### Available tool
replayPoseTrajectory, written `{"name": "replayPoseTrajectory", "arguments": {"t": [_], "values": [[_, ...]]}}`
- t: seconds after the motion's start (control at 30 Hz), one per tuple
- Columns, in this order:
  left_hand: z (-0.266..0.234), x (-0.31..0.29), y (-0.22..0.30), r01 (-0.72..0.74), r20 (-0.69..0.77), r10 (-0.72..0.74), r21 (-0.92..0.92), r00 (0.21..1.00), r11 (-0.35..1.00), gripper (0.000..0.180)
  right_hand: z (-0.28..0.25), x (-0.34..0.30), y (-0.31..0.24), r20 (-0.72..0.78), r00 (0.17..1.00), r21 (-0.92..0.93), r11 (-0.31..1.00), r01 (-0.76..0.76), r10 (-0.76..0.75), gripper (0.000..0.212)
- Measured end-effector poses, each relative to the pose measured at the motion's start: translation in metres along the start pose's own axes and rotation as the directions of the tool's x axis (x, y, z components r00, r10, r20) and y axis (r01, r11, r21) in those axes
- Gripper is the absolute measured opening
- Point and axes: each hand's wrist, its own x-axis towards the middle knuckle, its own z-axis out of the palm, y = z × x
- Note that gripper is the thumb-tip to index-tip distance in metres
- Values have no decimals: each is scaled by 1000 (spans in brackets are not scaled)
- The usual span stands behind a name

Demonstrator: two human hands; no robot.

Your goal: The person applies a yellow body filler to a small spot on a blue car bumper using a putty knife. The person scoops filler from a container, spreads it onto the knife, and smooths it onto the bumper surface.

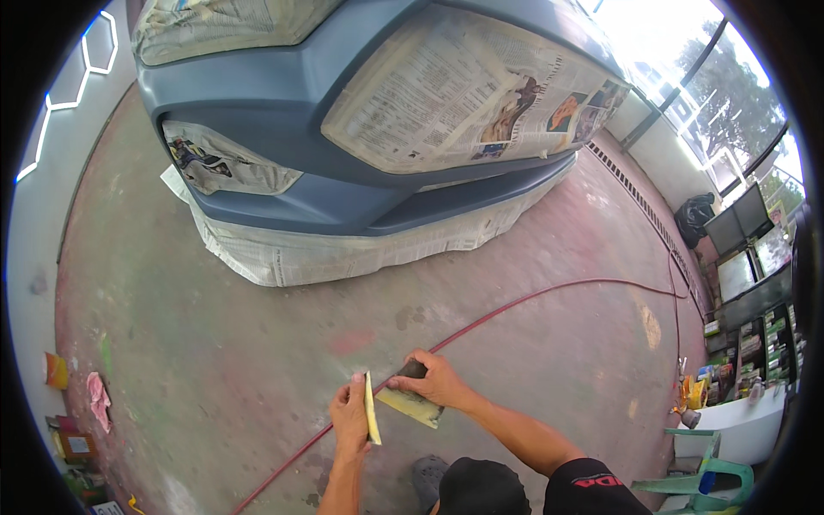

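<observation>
at the far left edge small clutter (73, 433) lies on the floor (215, 360): an orange scrap, a pink rag, a few boxes, too small to tell further.

low in the middle, the left hand (350, 418) pinches one yellow spreader (372, 408) edge-up, fingers pressed together along its back and thumb on the near side, so the thin blade stands upright toward the other hand. just beside it the right hand (433, 382) grips a second spreader (414, 402) with a dark handle, fingers curled over the top, its yellowish blade tilted down toward the left one. the two blades nearly meet; it looks like one is held to wipe or load the other. so: two hands, two spreaders, both held above the floor in front of the person's knees.

one red hose (532, 296) runs across the floor behind the hands, from lower left up to the right wall.

above, one blue-grey car bumper (283, 99) fills the top, with newspaper (446, 94) taped over the lamps, grille and lower skirt, likely to shield them; i count about four masked patches.

at the right stand shelves (760, 343) of cans, a white tub and one green chair (708, 481).
</observation>
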Motion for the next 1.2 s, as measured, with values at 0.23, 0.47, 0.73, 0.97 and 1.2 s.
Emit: {"name": "replayPoseTrajectory", "arguments": {"t": [0.23, 0.47, 0.73, 0.97, 1.2], "values": [[19, -4, -69, -95, -5, 98, 189, 995, 977, 45, 27, 30, -4, -283, 891, 593, 795, -128, 355, 69], [31, 3, -47, -29, 78, 42, -170, 996, 985, 26, 7, 1, -30, -83, 973, 160, 967, -200, 215, 67], [61, -25, -27, 34, 170, -45, 65, 984, 997, 49, -18, -27, -7, -353, 915, 205, 970, -129, 196, 62], [62, 9, -81, -12, 295, 40, -97, 955, 995, 48, -30, -12, -38, -421, 903, 116, 992, -41, 87, 59], [60, -9, 0, -165, 173, 137, 158, 975, 974, 50, -58, -62, 36, -269, 901, 199, 935, -293, 340, 56]]}}
